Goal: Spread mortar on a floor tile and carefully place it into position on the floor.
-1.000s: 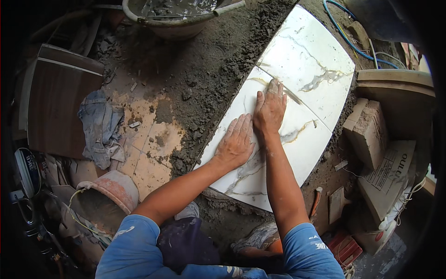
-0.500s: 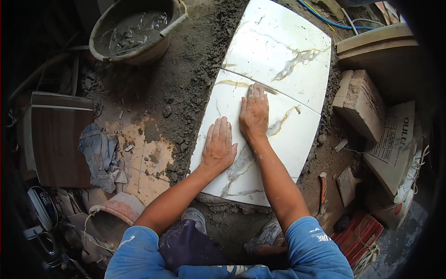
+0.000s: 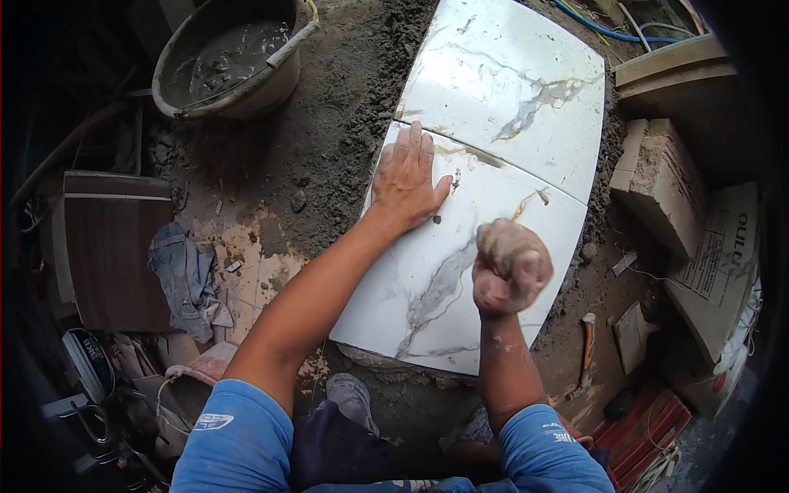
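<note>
Two white marble-patterned tiles lie end to end with a thin joint between them. Flat on the upper left of the near tile (image 3: 386,283) rests my left hand (image 3: 404,182), its fingers pointing at the joint. My right hand (image 3: 514,264), slightly blurred, is a fist held above the right side of that tile, with nothing showing in it. The far tile (image 3: 485,62) is untouched. Grey mortar (image 3: 370,107) borders the tiles, and small crumbs dot the near one.
A bucket (image 3: 164,90) of wet mortar stands at the far left. Below it are a dark brown panel (image 3: 115,255) and a crumpled denim cloth (image 3: 179,275). On the right lie stacked blocks (image 3: 657,185), an orange-handled tool (image 3: 588,341) and a tile scrap (image 3: 631,337).
My left hand has slid up the near tile toward the joint. My right hand has left the tile, come back toward me and closed into a fist.
</note>
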`<state>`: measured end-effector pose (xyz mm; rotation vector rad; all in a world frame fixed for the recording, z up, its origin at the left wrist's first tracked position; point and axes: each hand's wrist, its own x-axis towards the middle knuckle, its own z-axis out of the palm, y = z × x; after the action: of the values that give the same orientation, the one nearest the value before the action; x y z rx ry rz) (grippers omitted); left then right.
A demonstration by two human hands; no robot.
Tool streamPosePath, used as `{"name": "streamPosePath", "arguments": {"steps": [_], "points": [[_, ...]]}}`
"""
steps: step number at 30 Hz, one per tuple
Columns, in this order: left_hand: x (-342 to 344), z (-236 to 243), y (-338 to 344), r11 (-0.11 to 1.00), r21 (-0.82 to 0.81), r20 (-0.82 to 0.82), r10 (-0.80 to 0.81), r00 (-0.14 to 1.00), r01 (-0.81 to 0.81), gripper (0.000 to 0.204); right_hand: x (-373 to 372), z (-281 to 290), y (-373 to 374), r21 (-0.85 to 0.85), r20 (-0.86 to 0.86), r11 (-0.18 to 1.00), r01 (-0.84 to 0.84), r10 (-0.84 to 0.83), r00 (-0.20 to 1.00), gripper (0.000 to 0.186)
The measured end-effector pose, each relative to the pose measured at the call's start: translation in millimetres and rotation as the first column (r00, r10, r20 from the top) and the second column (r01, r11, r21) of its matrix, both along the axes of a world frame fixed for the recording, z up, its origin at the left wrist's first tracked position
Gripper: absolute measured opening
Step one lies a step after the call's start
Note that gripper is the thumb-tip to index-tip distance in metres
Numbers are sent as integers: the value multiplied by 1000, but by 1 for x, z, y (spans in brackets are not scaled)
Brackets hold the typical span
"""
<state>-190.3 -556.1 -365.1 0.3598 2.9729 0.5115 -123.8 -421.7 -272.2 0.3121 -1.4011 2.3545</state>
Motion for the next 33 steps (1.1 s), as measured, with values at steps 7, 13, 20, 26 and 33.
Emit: {"name": "streamPosePath", "arguments": {"steps": [7,13,20,26,33], "points": [[-15,-7,-2,995,-87,-96,-48,994,40,85,9,-77,2,500,289,862,-85,-74,955,32],[-19,3,3,989,-139,-58,-60,996,52,85,43,-22,-11,416,52,876,-244,245,968,36],[-17,-8,-5,981,-192,-96,-59,994,39,81,20,-36,-15,490,3,856,-166,189,982,37],[-21,-5,7,982,-180,-137,-74,988,49,82,23,-33,42,473,-11,875,-100,120,993,40],[-18,-11,-5,975,-215,-149,-85,985,52,82,-20,34,73,351,-87,934,62,-34,996,39]]}}
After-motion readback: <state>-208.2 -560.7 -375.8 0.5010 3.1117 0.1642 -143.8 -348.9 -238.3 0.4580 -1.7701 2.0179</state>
